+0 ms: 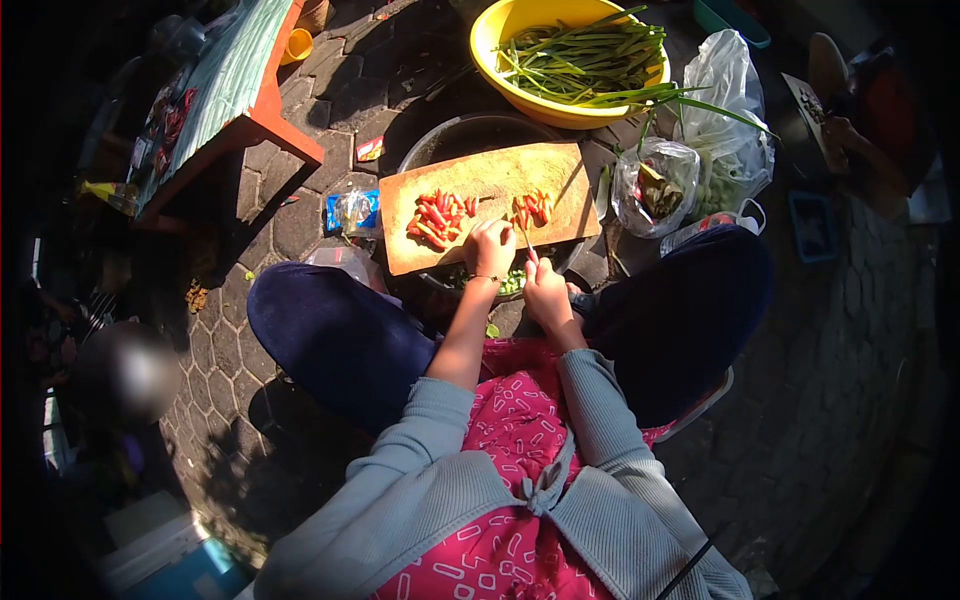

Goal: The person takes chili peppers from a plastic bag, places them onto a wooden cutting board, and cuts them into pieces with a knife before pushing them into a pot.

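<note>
A wooden cutting board [500, 172] rests across a dark basin [470, 135] in front of my knees. Whole red chilies [437, 217] lie in a heap on its left part. A smaller bunch of red chilies [533, 207] lies near the middle. My left hand [489, 247] presses down on the board beside that smaller bunch. My right hand [545, 290] grips a knife [527, 240] whose blade points up toward those chilies.
A yellow bowl [497, 40] of long green beans stands behind the board. Clear plastic bags [655, 185] with vegetables lie at the right. A small packet [352, 212] lies left of the board. An orange-legged table [235, 90] stands at the upper left. Paving stones cover the ground.
</note>
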`<state>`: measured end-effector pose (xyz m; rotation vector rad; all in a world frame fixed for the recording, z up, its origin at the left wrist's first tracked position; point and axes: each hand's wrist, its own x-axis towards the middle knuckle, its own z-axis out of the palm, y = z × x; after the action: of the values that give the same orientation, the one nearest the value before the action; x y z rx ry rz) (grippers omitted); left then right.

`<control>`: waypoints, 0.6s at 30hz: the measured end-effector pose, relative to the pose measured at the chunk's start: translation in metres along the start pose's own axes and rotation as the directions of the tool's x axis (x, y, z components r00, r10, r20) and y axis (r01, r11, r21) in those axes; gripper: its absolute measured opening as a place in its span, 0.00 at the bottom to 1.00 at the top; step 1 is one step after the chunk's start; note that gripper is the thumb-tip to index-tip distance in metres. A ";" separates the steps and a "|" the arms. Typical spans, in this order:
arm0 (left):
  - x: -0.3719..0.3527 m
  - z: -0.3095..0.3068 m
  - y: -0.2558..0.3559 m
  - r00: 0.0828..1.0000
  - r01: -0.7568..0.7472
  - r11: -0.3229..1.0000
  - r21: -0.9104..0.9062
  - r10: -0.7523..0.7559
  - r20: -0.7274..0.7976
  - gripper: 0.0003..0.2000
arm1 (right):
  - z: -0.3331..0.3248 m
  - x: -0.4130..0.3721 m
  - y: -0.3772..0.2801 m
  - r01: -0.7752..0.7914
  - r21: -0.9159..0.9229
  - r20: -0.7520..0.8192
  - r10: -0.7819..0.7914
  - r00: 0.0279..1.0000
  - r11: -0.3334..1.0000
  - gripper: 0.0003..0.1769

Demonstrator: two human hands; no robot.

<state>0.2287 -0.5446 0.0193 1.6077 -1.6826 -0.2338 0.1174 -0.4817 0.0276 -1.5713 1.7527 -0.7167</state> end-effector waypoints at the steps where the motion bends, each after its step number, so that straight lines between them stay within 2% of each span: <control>1: -0.002 0.002 -0.004 1.000 -0.006 1.000 -0.014 0.006 0.003 0.01 | -0.001 -0.002 -0.001 -0.003 -0.004 -0.005 0.003 1.000 1.000 0.14; 3: -0.002 0.003 -0.005 0.999 0.029 1.000 -0.003 -0.029 0.026 0.02 | -0.005 -0.005 -0.007 0.047 -0.102 -0.030 -0.050 0.998 0.994 0.12; 4: -0.003 0.003 -0.006 0.998 0.050 0.999 0.000 -0.050 0.030 0.02 | -0.007 -0.005 -0.009 0.082 -0.074 -0.034 -0.085 0.996 0.994 0.12; 6: -0.003 0.004 -0.004 0.997 0.072 0.997 0.002 -0.072 0.032 0.02 | -0.007 -0.005 -0.007 0.066 -0.077 0.006 -0.066 0.998 0.995 0.13; 7: -0.004 0.003 -0.003 0.990 0.130 0.992 -0.002 -0.130 0.048 0.02 | -0.006 -0.005 -0.007 0.051 -0.074 0.047 -0.048 0.998 0.996 0.14; 9: -0.007 0.009 -0.010 0.980 0.186 0.982 -0.005 -0.186 0.066 0.03 | -0.004 -0.006 -0.006 0.050 -0.100 0.037 -0.047 0.998 0.994 0.14; 11: -0.009 0.015 -0.015 0.971 0.241 0.963 -0.118 -0.238 0.039 0.03 | -0.002 -0.006 -0.004 0.038 -0.127 0.042 -0.033 0.999 0.991 0.14; 15: -0.011 0.015 -0.018 0.959 0.278 0.959 -0.062 -0.272 0.082 0.04 | 0.004 -0.006 0.001 0.084 -0.111 0.031 -0.081 0.996 0.990 0.14; 17: -0.010 0.014 -0.014 0.921 0.384 0.917 -0.106 -0.373 0.111 0.04 | 0.006 -0.005 0.002 0.092 -0.130 0.050 -0.086 0.995 0.987 0.14; 18: -0.009 0.011 -0.011 0.928 0.369 0.926 -0.082 -0.361 0.095 0.04 | 0.007 -0.005 0.002 0.089 -0.130 0.057 -0.083 0.995 0.987 0.14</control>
<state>0.2291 -0.5424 0.0009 1.8483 -1.3903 -0.5646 0.1222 -0.4766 0.0225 -1.7484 1.7348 -0.6057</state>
